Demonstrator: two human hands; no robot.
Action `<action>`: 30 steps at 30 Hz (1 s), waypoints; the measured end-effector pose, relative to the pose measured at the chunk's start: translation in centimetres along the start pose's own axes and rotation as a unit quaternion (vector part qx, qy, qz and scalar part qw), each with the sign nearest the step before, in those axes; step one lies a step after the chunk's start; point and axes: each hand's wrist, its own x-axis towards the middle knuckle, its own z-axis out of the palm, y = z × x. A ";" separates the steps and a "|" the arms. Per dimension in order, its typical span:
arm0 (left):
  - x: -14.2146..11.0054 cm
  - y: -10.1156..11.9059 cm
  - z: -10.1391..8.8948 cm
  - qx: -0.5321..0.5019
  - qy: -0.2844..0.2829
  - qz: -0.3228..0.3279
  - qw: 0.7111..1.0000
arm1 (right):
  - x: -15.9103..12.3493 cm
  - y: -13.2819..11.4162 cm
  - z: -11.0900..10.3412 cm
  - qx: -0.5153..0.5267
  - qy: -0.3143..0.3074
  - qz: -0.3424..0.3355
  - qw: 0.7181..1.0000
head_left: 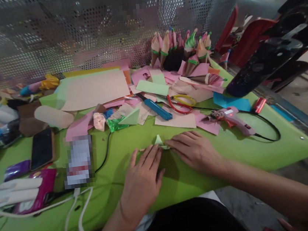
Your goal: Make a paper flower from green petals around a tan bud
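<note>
A small piece of folded pale green paper (158,141) lies on the green tabletop, its pointed tip facing away from me. My left hand (143,172) presses its fingertips on the left side of the paper, thumb out to the side. From the right, my right hand (195,153) has its fingers together, their tips on the paper's right edge. Fingers cover most of the lower folds. Just beyond the hands are a blue utility knife (157,108) and scissors (180,103) with red and yellow handles, lying among paper scraps.
A pink glue gun (235,119) with a looped black cord lies to the right. Left are a dark phone (42,148), a lit phone (78,161) and white cables (82,220). Paper ice cream cones (190,46) stand at the back, near a perforated metal panel (91,33).
</note>
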 end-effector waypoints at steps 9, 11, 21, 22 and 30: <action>0.4 -0.3 0.1 0.009 0.002 0.007 1.000 | -0.3 -0.3 0.3 -0.006 -0.012 -0.027 1.000; 0.6 -0.4 0.2 0.014 0.002 0.006 1.000 | -0.2 -0.3 0.5 -0.014 -0.022 -0.020 0.999; 1.3 -1.0 0.7 0.015 -0.014 0.001 1.000 | 0.2 -0.5 0.6 -0.029 -0.056 0.007 0.998; 1.4 -1.0 0.7 0.016 -0.015 -0.001 1.000 | 0.2 -0.5 0.6 -0.030 -0.053 0.006 0.998; 2.0 -1.1 0.7 0.021 -0.017 -0.003 1.000 | 0.3 -0.6 0.9 -0.027 -0.038 -0.017 0.999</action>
